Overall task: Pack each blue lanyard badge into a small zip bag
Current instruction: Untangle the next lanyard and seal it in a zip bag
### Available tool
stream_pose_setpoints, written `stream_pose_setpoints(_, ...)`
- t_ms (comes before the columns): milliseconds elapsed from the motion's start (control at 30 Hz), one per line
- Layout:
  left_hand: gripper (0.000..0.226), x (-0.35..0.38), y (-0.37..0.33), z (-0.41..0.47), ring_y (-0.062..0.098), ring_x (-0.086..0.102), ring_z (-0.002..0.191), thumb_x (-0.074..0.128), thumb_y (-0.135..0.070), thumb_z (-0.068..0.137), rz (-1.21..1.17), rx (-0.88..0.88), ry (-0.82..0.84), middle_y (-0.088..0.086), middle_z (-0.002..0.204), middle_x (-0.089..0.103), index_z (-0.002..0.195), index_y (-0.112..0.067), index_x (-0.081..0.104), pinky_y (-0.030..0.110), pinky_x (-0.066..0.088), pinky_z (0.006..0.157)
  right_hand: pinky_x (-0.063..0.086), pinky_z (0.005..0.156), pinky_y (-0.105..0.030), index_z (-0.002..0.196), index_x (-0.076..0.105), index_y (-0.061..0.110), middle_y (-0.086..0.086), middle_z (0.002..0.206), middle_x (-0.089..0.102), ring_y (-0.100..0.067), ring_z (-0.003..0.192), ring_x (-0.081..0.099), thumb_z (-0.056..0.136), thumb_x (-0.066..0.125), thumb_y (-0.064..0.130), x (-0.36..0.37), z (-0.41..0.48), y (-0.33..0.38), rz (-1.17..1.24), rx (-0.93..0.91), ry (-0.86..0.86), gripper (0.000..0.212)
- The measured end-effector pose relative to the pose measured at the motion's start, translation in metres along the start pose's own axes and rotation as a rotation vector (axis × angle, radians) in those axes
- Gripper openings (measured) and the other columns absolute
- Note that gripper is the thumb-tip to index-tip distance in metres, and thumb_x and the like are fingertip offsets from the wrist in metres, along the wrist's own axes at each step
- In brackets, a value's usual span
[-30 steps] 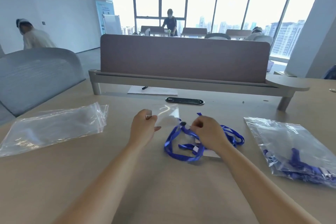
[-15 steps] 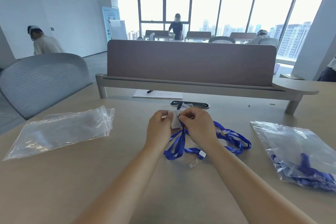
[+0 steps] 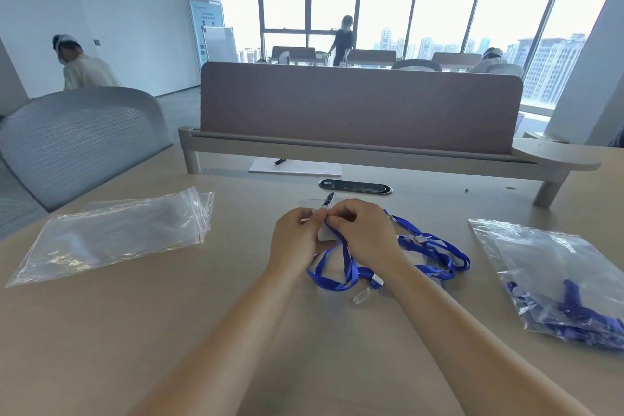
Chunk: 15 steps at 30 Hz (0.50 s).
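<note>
Left hand (image 3: 297,240) and right hand (image 3: 364,236) both pinch the clear badge holder (image 3: 325,233); its blue lanyard (image 3: 347,267) trails on the worktop (image 3: 169,331)

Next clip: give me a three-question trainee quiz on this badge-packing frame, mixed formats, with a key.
1. True or false: the stack of empty zip bags lies to the person's right.
2. What do the left hand and right hand hold together? A) a pen B) a clear badge holder with blue lanyard C) a phone
3. Fill in: the bag already holding blue lanyards lies to the person's ____.

Key: 1 false; 2 B; 3 right
</note>
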<state>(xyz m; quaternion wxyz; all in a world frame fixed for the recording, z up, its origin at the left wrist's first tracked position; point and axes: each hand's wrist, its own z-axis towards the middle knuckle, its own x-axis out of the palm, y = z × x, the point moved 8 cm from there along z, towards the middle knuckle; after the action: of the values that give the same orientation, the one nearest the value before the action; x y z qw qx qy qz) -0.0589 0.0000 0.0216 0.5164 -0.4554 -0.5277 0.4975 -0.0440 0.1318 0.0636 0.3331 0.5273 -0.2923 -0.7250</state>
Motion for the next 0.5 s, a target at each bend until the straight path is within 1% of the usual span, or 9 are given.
stream_pose_setpoints(67,0.020,0.0005,0.0014,0.0001,0.030,0.074,0.085,0.062,-0.019,0.096,-0.014,-0.010,0.010,0.017,0.100,0.072,0.102,-0.001,0.069,0.041,0.063,0.073,0.045,0.066,-0.021,0.082,0.066,0.031,0.012,0.084,0.065,-0.005,0.078,0.058,0.094,0.062,0.022,0.0013,-0.0001,-0.0012,-0.054,0.004,0.012,0.015)
stream_pose_setpoints(133,0.017,0.0000,0.0026,0.0003,0.029,0.074,0.085,0.063,-0.016,0.095,-0.024,-0.017,0.008,0.017,0.098,0.072,0.099,-0.002,0.071,0.039,0.063,0.072,0.043,0.066,-0.020,0.084,0.064,0.033,0.013,0.086,0.064,-0.004,0.079,0.057,0.095,0.061,0.024,0.0030,-0.0005,-0.0014,-0.080,0.002,0.036,0.015)
stream_pose_setpoints(200,0.015,-0.0008,0.0027,-0.0001,0.028,0.074,0.083,0.064,-0.014,0.094,-0.035,-0.022,-0.002,0.017,0.096,0.072,0.096,-0.001,0.071,0.035,0.063,0.068,0.042,0.067,-0.021,0.087,0.064,0.031,0.011,0.089,0.063,-0.005,0.079,0.056,0.097,0.060,0.023,0.0049,-0.0015,-0.0008,-0.113,-0.005,0.065,0.013)
stream_pose_setpoints(233,0.014,-0.0014,0.0035,0.0002,0.028,0.074,0.083,0.065,-0.013,0.093,-0.040,-0.027,-0.010,0.018,0.096,0.072,0.096,0.000,0.070,0.035,0.063,0.068,0.042,0.068,-0.021,0.088,0.065,0.029,0.009,0.090,0.064,-0.006,0.080,0.056,0.097,0.059,0.023,0.0057,-0.0018,-0.0002,-0.139,-0.015,0.077,0.013)
stream_pose_setpoints(300,0.014,-0.0019,0.0054,0.0006,0.030,0.074,0.083,0.066,-0.012,0.092,-0.051,-0.042,-0.015,0.020,0.095,0.071,0.093,0.001,0.070,0.042,0.063,0.074,0.045,0.072,-0.023,0.092,0.071,0.023,0.005,0.093,0.064,-0.009,0.082,0.057,0.097,0.059,0.020,0.0070,-0.0015,0.0015,-0.190,-0.045,0.093,0.014)
stream_pose_setpoints(367,0.011,-0.0015,0.0059,0.0008,0.032,0.074,0.083,0.067,-0.009,0.090,-0.074,-0.048,-0.007,0.023,0.093,0.071,0.085,0.000,0.070,0.046,0.062,0.078,0.047,0.077,-0.026,0.095,0.075,0.020,0.003,0.095,0.064,-0.012,0.086,0.057,0.096,0.059,0.018,0.0073,-0.0012,0.0029,-0.220,-0.072,0.096,0.015)
stream_pose_setpoints(433,0.012,-0.0019,0.0066,0.0011,0.031,0.074,0.081,0.067,-0.007,0.089,-0.086,-0.052,-0.004,0.020,0.088,0.072,0.078,-0.003,0.070,0.046,0.062,0.078,0.048,0.079,-0.026,0.096,0.075,0.020,0.003,0.097,0.062,-0.013,0.088,0.057,0.096,0.060,0.018,0.0074,-0.0010,0.0028,-0.237,-0.087,0.096,0.015)
stream_pose_setpoints(500,0.013,-0.0026,0.0067,0.0010,0.031,0.074,0.081,0.067,-0.006,0.088,-0.089,-0.049,-0.005,0.014,0.083,0.073,0.076,-0.007,0.072,0.045,0.062,0.078,0.048,0.080,-0.025,0.098,0.075,0.022,0.004,0.098,0.061,-0.013,0.090,0.057,0.096,0.061,0.019,0.0077,-0.0007,0.0022,-0.255,-0.100,0.092,0.015)
